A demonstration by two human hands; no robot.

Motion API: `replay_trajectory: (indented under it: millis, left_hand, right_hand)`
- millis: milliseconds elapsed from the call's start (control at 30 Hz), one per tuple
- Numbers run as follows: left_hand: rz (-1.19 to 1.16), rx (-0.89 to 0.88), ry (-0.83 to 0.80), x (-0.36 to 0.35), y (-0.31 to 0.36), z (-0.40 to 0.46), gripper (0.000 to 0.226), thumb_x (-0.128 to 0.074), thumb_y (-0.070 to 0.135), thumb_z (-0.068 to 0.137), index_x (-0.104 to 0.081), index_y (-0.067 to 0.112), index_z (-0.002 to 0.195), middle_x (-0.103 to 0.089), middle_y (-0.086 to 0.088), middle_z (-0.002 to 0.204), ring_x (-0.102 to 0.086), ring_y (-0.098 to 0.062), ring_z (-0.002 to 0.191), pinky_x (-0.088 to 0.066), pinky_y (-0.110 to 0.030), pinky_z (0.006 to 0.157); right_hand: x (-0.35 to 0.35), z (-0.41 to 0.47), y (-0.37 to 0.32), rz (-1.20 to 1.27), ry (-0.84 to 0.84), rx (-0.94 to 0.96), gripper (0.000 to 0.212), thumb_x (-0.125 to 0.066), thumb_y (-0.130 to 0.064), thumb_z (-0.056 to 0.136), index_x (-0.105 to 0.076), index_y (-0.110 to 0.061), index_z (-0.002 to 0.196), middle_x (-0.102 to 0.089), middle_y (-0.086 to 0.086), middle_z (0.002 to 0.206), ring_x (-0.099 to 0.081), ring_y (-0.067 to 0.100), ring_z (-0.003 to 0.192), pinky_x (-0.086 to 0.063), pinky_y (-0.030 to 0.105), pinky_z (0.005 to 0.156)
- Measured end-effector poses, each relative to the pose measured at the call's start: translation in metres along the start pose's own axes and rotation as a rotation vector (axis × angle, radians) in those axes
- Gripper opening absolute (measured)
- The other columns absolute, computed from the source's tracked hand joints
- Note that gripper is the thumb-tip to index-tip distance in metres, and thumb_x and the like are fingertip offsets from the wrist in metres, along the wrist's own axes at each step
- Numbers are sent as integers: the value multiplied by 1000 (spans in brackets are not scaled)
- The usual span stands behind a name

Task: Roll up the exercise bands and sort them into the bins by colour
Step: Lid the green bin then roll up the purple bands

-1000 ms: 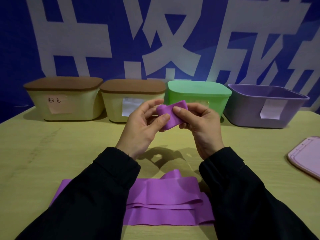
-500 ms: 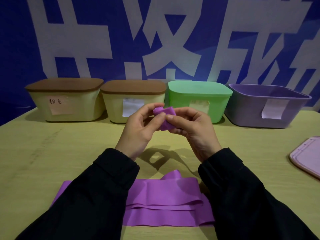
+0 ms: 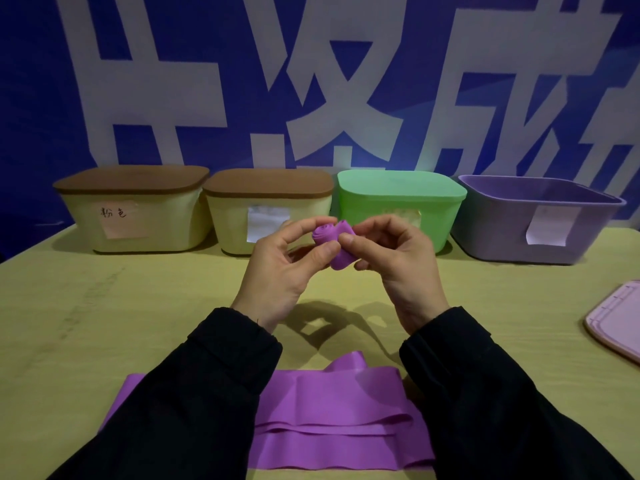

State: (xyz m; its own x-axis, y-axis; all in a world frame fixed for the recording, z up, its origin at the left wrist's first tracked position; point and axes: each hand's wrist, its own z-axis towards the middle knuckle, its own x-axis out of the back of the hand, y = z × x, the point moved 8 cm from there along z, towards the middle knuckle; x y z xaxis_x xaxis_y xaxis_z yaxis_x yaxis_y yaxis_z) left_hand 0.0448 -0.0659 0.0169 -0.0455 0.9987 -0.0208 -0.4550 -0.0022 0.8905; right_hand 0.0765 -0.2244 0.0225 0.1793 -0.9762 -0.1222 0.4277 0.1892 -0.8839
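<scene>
At the upper left a cream bin (image 3: 135, 220) with a brown lid and a handwritten pink label stands on the yellow table (image 3: 69, 323); just right of it a second cream bin (image 3: 235, 223), brown-lidded, its white label partly hidden behind the left hand (image 3: 277, 271); that hand's thumb and fingers pinch the purple roll (image 3: 334, 244), held above the table at centre frame; the right hand (image 3: 398, 265) grips the roll's other side, fingers curled round it, blocking part of the lidded green bin (image 3: 401, 202); at lower centre loose purple bands (image 3: 332, 417) lie flat between black sleeves; the open purple bin (image 3: 540, 223) stands upper right; a pink lid (image 3: 620, 320) lies at the right edge.
</scene>
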Motion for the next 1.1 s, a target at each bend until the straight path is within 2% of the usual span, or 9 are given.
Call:
replay_trajectory:
  millis: [200,367,467,600,700,800,867,967,1100]
  left_hand:
    - [84,-28,-17,0,-3,2,37,-60,14,99,-63,35,129,-69,6,121,-62,-14,118,-52,-43,103]
    - [127,-14,-5,3,-8,4,35,-57,13,101,-62,29,131,-68,4,122,-63,-14,116,-53,-43,102]
    - [153,-20,12,3,-6,2,28,-67,23,96,-67,29,123,-71,6,113,-67,-13,108,-55,-43,98]
    - [138,-36,85,6,-6,2,15,-73,21,91,-72,26,105,-72,4,102,-68,-23,101,-59,-50,89]
    - [188,-80,90,6,-1,2,15,-71,19,92,-71,22,107,-72,7,102,-67,-14,101,-57,-42,93]
    - [208,-96,91,4,1,3,14,-68,20,94,-71,23,107,-73,7,103,-66,-11,103,-55,-40,96]
    - [175,-62,70,0,1,6,13,-68,17,95,-71,24,105,-74,2,104,-68,-16,102,-55,-47,96]
    - [164,-32,3,-11,8,17,15,-65,8,96,-69,20,103,-73,-9,106,-69,-26,103,-55,-49,98]
    - [144,-5,-85,-29,21,29,14,-59,2,97,-65,4,109,-71,-15,109,-70,-24,103,-58,-33,90]
  right_hand:
    - [-7,0,5,19,-54,-5,13,-78,-3,81,-71,-13,83,-72,1,73,-65,14,69,-50,22,60]
    - [-8,1,12,8,-82,-16,8,-71,0,87,-72,-6,91,-74,4,77,-66,12,71,-53,22,63]
    - [-8,0,11,-55,-86,19,7,-73,-3,87,-74,-7,92,-75,6,79,-67,14,73,-52,23,64]
    - [-9,0,7,-121,-100,78,8,-73,-5,88,-74,-13,91,-74,1,78,-65,10,72,-48,19,64]
    - [-12,-3,-3,-351,-63,252,10,-72,-13,91,-69,-22,91,-71,-4,84,-66,18,78,-51,27,67]
    - [-14,-3,-13,-550,-28,376,13,-74,-14,89,-66,-24,94,-63,-4,95,-59,15,78,-43,17,67]
    - [-9,1,-17,-530,-23,347,19,-76,-16,87,-65,-29,95,-63,-4,99,-58,13,80,-42,17,70]
    - [3,8,-17,-462,-17,215,17,-77,-23,87,-68,-24,101,-68,-10,99,-63,3,86,-49,19,77]
    - [27,15,-19,-343,-12,29,22,-78,-27,87,-74,-9,100,-75,3,91,-70,9,82,-55,26,70]
